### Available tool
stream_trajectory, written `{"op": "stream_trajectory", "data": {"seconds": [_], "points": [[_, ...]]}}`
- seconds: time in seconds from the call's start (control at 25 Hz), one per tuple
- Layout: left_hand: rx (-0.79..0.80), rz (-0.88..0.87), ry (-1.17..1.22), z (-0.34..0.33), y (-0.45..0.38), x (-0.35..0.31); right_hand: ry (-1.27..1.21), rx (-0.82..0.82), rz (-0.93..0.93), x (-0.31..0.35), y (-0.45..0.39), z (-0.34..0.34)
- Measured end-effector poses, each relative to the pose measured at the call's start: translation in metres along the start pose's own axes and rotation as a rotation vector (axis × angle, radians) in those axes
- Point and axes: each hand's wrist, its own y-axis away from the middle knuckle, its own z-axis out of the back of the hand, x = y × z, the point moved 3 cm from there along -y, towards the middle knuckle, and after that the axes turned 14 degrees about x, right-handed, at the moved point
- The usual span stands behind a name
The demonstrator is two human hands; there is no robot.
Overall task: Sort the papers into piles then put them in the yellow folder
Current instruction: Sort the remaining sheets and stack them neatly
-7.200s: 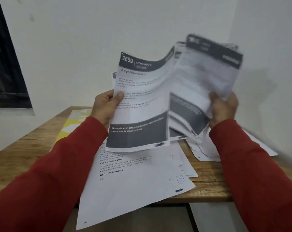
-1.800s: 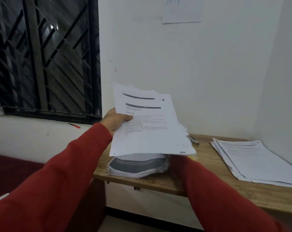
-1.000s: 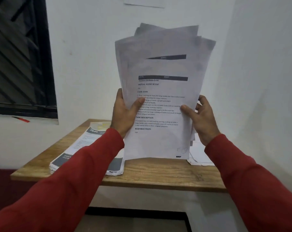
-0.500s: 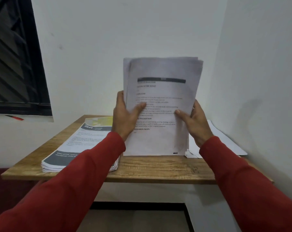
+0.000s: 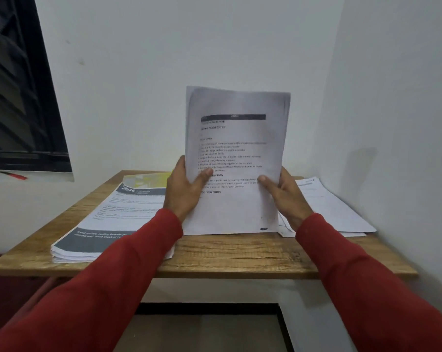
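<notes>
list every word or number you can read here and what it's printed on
"2046": dark header of the top sheet on the left pile.
"Used knives, cutting boards": dark footer band of that sheet; its remaining text is blurred.
"INITIAL SCENE SETUP", partly legible: the upright stack, gripped by the left hand and right hand.
"REQUIRED PROPS", with its start hidden behind the left hand: same stack.
Body text there and on the right pile: too blurred to read.

Wood table (image 5: 240, 257), L paper stack (image 5: 108, 224), yellow folder (image 5: 151, 179), R sheets (image 5: 334, 212)
</notes>
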Motion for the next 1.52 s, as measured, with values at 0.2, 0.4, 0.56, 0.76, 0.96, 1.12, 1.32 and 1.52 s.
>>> {"op": "stream_trajectory", "data": {"seconds": [0.2, 0.4, 0.56, 0.76, 0.96, 1.12, 1.32, 1.52], "points": [[0.027, 0.087, 0.106, 0.022, -0.046, 0.009, -0.111, 0.011, 0.014, 0.012, -0.035, 0.005], [0.027, 0.202, 0.242, 0.02, -0.049, 0.061, -0.067, -0.069, 0.016, -0.031, -0.051, 0.001], [0.027, 0.186, 0.363, 0.016, -0.052, 0.076, -0.176, -0.074, -0.002, -0.048, -0.052, 0.002], [0.114, 0.146, 0.402, 0.014, -0.052, 0.077, -0.186, -0.08, 0.07, -0.046, -0.051, 0.005], [0.118, 0.087, 0.432, 0.013, -0.05, 0.074, -0.215, -0.214, 0.102, -0.042, -0.054, 0.013], [0.168, 0.172, 0.484, 0.009, -0.047, 0.073, -0.199, -0.242, 0.108, -0.044, -0.055, 0.02], [0.127, 0.166, 0.463, 0.009, -0.05, 0.079, -0.003, -0.623, 0.18, -0.045, -0.057, 0.07], [0.121, 0.146, 0.507, 0.014, -0.051, 0.08, 0.06, -1.211, 0.084, -0.059, -0.022, 0.137]]}}
